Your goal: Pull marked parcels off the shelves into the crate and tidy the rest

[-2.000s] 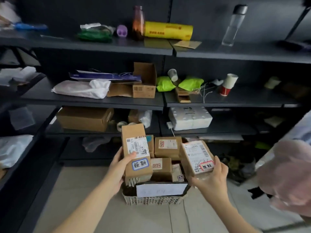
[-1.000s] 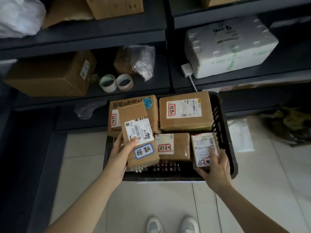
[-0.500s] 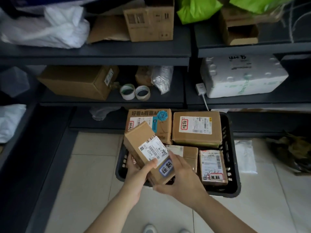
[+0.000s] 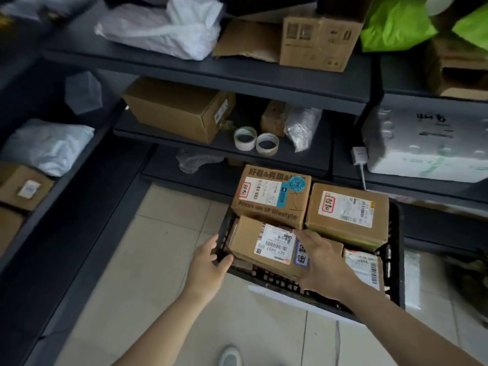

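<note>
A black crate point(image 4: 396, 262) stands on the floor below the shelves. It holds a printed box with a teal sticker point(image 4: 266, 204), a box with a red-marked label point(image 4: 351, 220) and a small labelled parcel point(image 4: 365, 268). The blue-marked parcel point(image 4: 253, 241) lies flat at the crate's near left. My right hand point(image 4: 323, 262) holds its right end, fingers across the top and thumb at the near edge, covering part of the blue mark. My left hand point(image 4: 208, 265) rests at the crate's left rim with its fingers loose.
The shelf above holds a large brown box point(image 4: 179, 109), two tape rolls point(image 4: 256, 141), a crinkled plastic bag point(image 4: 301, 128) and a white foam box point(image 4: 433, 143). Higher up are a white bag point(image 4: 163, 30), an open carton point(image 4: 319, 40) and green bags point(image 4: 393, 25). A side shelf runs along the left.
The blue-marked parcel went from upright in my left hand down into the crate's near left. My right hand set its small parcel in the crate and took hold of the blue-marked one; my left hand let go.
</note>
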The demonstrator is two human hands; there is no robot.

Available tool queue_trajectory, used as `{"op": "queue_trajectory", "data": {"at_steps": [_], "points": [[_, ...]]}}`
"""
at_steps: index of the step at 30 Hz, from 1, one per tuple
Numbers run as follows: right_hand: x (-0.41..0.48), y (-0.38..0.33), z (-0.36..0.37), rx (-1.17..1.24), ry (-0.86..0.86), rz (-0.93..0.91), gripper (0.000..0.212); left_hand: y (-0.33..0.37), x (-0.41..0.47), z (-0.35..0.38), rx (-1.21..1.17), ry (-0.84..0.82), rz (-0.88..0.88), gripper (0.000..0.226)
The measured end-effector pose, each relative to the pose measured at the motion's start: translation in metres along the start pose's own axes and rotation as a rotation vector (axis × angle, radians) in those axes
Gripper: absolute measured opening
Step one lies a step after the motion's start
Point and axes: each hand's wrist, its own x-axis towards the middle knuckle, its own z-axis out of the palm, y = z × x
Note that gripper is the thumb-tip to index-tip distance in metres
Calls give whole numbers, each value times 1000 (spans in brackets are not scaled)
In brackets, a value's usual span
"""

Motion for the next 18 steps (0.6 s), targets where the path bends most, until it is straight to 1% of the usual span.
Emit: {"op": "queue_trajectory", "data": {"at_steps": [3,5,7,11,14,18], "points": [[10,-8,20,-14,-19,-21,97,-6,16,-4,118,1,95,58],[16,-10,34,-11,3,-1,88,-10,26,-2,204,-39,124,55],[22,-13,45,20,20,18,85,-17,35,1,261,-87,127,53],[36,-18,60,82,6,-17,91,-32,45,5,386,-117,141,50],[44,-19,69,129,6,-2,95,-41,49,6,458,-141,166,49],[47,-17,74,122,27,1,100,-49,51,4,536,-162,172,46]]}}
